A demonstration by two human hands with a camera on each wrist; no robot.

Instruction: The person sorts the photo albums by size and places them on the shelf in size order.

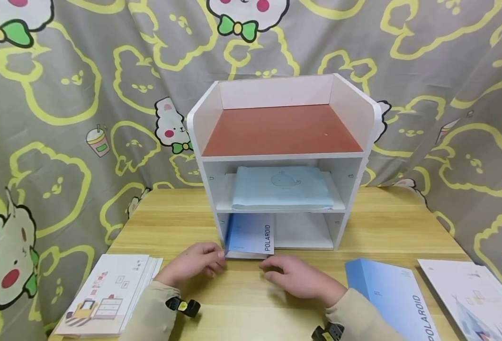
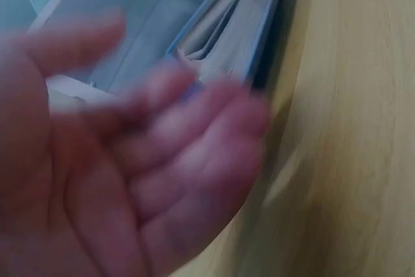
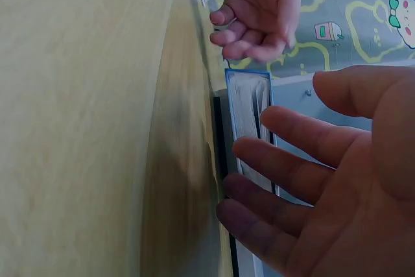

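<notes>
A blue photo album (image 1: 248, 234) marked POLAROID lies flat in the left part of the shelf's bottom compartment, its front end sticking out slightly. Its page edges face me. Just left of its front corner is my left hand (image 1: 197, 260), fingers loosely bent and holding nothing. On the other side my right hand (image 1: 298, 279) is near the album's right front corner. In the right wrist view, that hand's fingers (image 3: 285, 180) are spread and overlap the album's page edges (image 3: 246, 108); whether they touch cannot be told. The left wrist view is blurred.
The white shelf (image 1: 340, 232) stands at the table's back. A light blue whale-print album (image 1: 282, 187) lies in its middle compartment. White picture-covered books (image 1: 102, 293) lie at left. Another blue POLAROID album (image 1: 391, 298) and a white illustrated book (image 1: 472, 293) lie at right.
</notes>
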